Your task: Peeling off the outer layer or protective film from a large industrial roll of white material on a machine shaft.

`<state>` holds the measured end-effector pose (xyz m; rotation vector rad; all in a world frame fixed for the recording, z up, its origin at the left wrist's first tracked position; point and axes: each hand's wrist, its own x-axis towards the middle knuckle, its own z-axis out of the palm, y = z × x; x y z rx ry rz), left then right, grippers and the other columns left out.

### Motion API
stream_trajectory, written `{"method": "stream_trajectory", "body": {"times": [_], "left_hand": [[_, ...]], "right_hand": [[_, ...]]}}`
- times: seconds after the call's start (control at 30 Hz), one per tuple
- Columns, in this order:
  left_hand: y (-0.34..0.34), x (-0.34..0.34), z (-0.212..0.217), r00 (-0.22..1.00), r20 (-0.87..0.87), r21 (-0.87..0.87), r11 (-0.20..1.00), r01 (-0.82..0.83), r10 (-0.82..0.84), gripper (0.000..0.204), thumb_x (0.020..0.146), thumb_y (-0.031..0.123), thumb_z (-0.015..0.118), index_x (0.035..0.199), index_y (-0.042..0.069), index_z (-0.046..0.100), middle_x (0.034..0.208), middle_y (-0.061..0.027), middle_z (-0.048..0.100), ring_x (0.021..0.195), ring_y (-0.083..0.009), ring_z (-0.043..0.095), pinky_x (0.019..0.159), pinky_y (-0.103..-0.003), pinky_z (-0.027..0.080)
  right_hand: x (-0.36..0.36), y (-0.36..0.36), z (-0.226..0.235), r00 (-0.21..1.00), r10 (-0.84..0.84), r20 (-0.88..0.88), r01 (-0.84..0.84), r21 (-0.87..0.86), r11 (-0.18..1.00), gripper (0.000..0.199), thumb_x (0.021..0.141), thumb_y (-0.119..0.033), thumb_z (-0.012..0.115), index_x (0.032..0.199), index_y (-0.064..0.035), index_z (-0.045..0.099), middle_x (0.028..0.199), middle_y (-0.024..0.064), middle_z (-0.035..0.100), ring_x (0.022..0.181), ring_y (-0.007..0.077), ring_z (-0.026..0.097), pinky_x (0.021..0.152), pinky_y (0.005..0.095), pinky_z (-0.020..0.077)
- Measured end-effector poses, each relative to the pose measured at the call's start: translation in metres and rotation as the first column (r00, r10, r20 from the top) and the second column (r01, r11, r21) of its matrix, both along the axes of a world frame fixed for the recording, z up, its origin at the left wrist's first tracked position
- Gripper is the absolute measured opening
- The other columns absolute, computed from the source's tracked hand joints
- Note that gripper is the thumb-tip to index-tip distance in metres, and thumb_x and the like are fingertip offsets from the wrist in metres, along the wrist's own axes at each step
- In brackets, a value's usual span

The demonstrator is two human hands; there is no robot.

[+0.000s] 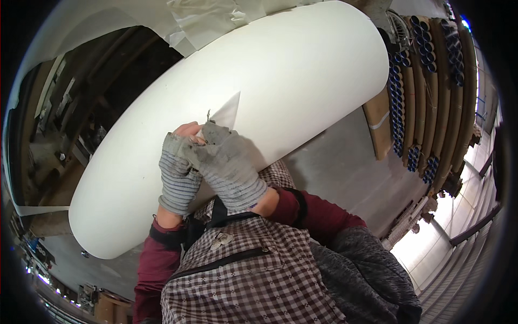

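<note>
A large white roll (302, 59), which looks like paper, lies slantwise in front of me. From its surface rises a pointed white paper flap (227, 112), its tip toward the far side. My right hand (224, 159), in a worn grey knit glove with frayed fingertips, is closed on the base of the flap. Close against it, my left hand (181, 156) has its bare fingertips curled in at the same spot; its glove is striped grey. The hands overlap and hide the exact grip.
Crumpled pale sheeting (205, 19) lies beyond the roll. Dark machinery (108, 75) stands at the left. On the right, long brown tubes (431, 102) with blue-rimmed ends are stacked near a brown board (377, 124). The grey floor (340, 156) shows between them and the roll.
</note>
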<state>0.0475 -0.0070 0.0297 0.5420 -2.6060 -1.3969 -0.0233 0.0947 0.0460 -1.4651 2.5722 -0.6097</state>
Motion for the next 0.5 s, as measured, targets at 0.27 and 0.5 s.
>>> {"method": "stream_trajectory", "body": {"times": [0.27, 0.5], "left_hand": [[0.004, -0.016, -0.007, 0.879, 0.123, 0.432, 0.772, -0.466, 0.461, 0.028, 0.088, 0.018, 0.06, 0.111, 0.003, 0.056, 0.104, -0.0063, 0.059, 0.101, -0.0213, 0.054, 0.093, -0.034, 0.041], [-0.007, -0.056, 0.012, 0.912, 0.091, -0.05, 0.916, -0.398, 0.401, 0.033, 0.085, 0.023, 0.064, 0.108, 0.002, 0.056, 0.103, -0.0091, 0.059, 0.1, -0.0243, 0.054, 0.092, -0.036, 0.043]], "right_hand": [[0.043, -0.071, -0.019, 0.133, 0.142, 0.981, 0.875, -0.184, 0.448, 0.045, 0.088, -0.027, 0.061, 0.121, -0.0005, 0.048, 0.118, 0.0092, 0.054, 0.109, 0.0239, 0.052, 0.091, 0.0374, 0.0443], [0.043, -0.104, -0.026, 0.017, 0.361, 0.932, 0.932, -0.146, 0.332, 0.048, 0.099, -0.03, 0.039, 0.136, 0.0002, 0.032, 0.134, 0.0123, 0.041, 0.12, 0.0217, 0.042, 0.104, 0.0337, 0.0346]]}}
